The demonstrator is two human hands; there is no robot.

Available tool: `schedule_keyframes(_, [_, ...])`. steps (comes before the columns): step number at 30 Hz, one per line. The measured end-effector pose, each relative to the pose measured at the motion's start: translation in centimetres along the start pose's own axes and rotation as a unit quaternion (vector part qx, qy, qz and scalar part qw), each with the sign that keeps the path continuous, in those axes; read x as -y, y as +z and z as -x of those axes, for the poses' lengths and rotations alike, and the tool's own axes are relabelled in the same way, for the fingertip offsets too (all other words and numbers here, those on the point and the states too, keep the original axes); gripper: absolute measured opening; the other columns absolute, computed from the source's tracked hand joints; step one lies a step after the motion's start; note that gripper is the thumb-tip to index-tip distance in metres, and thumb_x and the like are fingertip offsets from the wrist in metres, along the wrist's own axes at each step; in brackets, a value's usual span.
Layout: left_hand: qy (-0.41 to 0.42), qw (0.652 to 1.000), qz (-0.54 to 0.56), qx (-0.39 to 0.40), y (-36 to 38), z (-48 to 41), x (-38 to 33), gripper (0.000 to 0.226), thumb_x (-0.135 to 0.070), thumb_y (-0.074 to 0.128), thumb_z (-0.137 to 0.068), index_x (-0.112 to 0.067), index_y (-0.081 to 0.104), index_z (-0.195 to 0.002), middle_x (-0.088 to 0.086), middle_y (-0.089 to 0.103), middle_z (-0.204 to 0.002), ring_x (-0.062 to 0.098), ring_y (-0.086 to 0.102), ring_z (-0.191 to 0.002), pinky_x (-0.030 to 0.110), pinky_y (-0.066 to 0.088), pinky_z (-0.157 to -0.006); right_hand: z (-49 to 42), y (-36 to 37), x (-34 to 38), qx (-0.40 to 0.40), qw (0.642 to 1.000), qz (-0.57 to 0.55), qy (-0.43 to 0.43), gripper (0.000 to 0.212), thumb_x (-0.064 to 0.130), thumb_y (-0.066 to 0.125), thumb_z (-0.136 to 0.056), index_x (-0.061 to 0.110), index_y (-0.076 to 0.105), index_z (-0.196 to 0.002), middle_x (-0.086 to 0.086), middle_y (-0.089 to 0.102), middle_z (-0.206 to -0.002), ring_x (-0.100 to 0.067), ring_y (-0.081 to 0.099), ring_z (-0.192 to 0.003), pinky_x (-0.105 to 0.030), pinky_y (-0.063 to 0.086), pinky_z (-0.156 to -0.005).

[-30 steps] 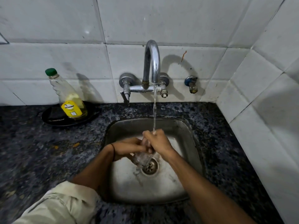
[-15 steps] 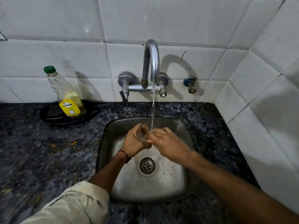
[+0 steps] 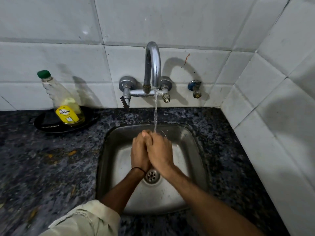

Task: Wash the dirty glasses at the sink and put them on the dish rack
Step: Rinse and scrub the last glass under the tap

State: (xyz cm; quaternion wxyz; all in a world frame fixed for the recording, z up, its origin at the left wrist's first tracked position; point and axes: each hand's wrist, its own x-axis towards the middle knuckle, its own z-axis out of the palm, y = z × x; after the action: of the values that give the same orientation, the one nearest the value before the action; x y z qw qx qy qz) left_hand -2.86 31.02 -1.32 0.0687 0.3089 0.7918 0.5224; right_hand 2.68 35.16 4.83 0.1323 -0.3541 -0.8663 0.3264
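Head view. Noted left hand (image 3: 139, 150) and right hand (image 3: 159, 151) pressed side by side over sink (image 3: 192, 150), fingertips under water stream (image 3: 155, 113) from tap (image 3: 152, 65). Observed faint curved edge of glass (image 3: 163, 133) just beyond right fingertips, remainder hidden between palms. Cannot tell whether either hand is clasping it. Found drain (image 3: 151, 175) directly below wrists. Recorded soap bottle (image 3: 66, 106) standing in black dish (image 3: 42, 124), well left of left hand, on dark countertop (image 3: 51, 159).
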Motion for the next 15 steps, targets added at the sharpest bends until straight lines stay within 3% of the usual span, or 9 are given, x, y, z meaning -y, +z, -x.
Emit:
schedule_keyframes(2, [-0.016, 0.999, 0.013, 0.039, -1.1, -0.1, -0.1, 0.022, -0.043, 0.051, -0.077, -0.024, 0.050, -0.088, -0.007, 0.061, -0.077, 0.016, 0.060, -0.074, 0.040, 0.051, -0.065, -0.9, -1.6, -1.2, 0.067, 0.994, 0.014, -0.090, 0.034, 0.038, 0.045, -0.103, 0.014, 0.067, -0.094, -0.007, 0.072, -0.089, -0.025, 0.066, -0.084, -0.044, 0.050, -0.087])
schedule_keyframes(4, [-0.043, 0.991, 0.028, 0.122, -2.4, -0.6, -0.2, 0.038, -0.039, 0.067, -0.066, -0.019, 0.051, -0.094, -0.004, 0.064, -0.081, 0.011, 0.062, -0.076, 0.036, 0.052, -0.071, -2.0, -3.5, -1.9, 0.148, 0.976, 0.024, -0.159, 0.029, 0.033, 0.052, -0.101, 0.013, 0.068, -0.088, -0.008, 0.070, -0.087, -0.024, 0.064, -0.082, -0.043, 0.050, -0.083])
schedule_keyframes(6, [-0.067, 0.960, 0.124, 0.243, -3.7, -1.6, 0.0, 0.041, -0.014, 0.080, -0.068, -0.008, 0.058, -0.101, 0.002, 0.068, -0.091, 0.007, 0.065, -0.083, 0.027, 0.054, -0.075, -2.6, -4.8, -1.9, 0.217, 0.959, 0.028, -0.179, 0.028, 0.032, 0.056, -0.099, 0.013, 0.069, -0.084, -0.008, 0.063, -0.087, -0.019, 0.060, -0.083, -0.042, 0.050, -0.080])
schedule_keyframes(8, [-0.088, 0.906, 0.224, 0.348, -5.0, -2.2, -0.5, 0.026, 0.007, 0.074, -0.073, -0.001, 0.066, -0.096, 0.010, 0.071, -0.092, 0.015, 0.068, -0.087, 0.026, 0.055, -0.077, -2.7, -5.3, -1.8, 0.260, 0.951, -0.010, -0.167, 0.030, 0.032, 0.058, -0.099, 0.014, 0.068, -0.077, -0.005, 0.060, -0.082, -0.013, 0.058, -0.076, -0.033, 0.051, -0.072])
schedule_keyframes(9, [-0.100, 0.899, 0.235, 0.357, -5.3, -2.3, -0.8, 0.023, 0.011, 0.071, -0.073, -0.003, 0.070, -0.091, 0.009, 0.073, -0.089, 0.017, 0.069, -0.086, 0.025, 0.055, -0.076, -2.7, -5.3, -1.8, 0.263, 0.951, -0.044, -0.154, 0.032, 0.031, 0.058, -0.098, 0.014, 0.066, -0.072, -0.004, 0.061, -0.075, -0.010, 0.058, -0.069, -0.031, 0.050, -0.066])
schedule_keyframes(12, [-0.106, 0.952, 0.118, 0.260, -4.0, -1.8, -1.8, 0.022, -0.004, 0.078, -0.073, -0.018, 0.070, -0.089, 0.002, 0.075, -0.084, 0.017, 0.071, -0.084, 0.023, 0.056, -0.071, -2.6, -4.2, -1.3, 0.174, 0.980, -0.075, -0.066, 0.044, 0.039, 0.055, -0.099, 0.012, 0.059, -0.064, -0.003, 0.059, -0.062, -0.012, 0.054, -0.058, -0.036, 0.044, -0.061])
schedule_keyframes(14, [-0.072, 0.984, -0.023, 0.160, -2.2, -1.1, -2.0, 0.014, -0.027, 0.072, -0.076, -0.024, 0.064, -0.086, -0.005, 0.070, -0.076, 0.011, 0.067, -0.073, 0.025, 0.054, -0.063, -2.4, -3.0, -0.5, 0.097, 0.995, -0.014, 0.019, 0.052, 0.051, 0.048, -0.099, 0.014, 0.056, -0.064, -0.003, 0.063, -0.067, -0.019, 0.059, -0.063, -0.031, 0.039, -0.062])
schedule_keyframes(15, [-0.061, 0.991, -0.043, 0.114, -1.6, -0.5, -2.5, 0.011, -0.029, 0.068, -0.079, -0.026, 0.060, -0.086, -0.008, 0.066, -0.073, 0.007, 0.064, -0.070, 0.024, 0.051, -0.059, -2.3, -2.6, -0.2, 0.068, 0.997, 0.023, 0.037, 0.051, 0.053, 0.045, -0.099, 0.015, 0.055, -0.067, -0.006, 0.067, -0.074, -0.024, 0.063, -0.071, -0.031, 0.038, -0.064])
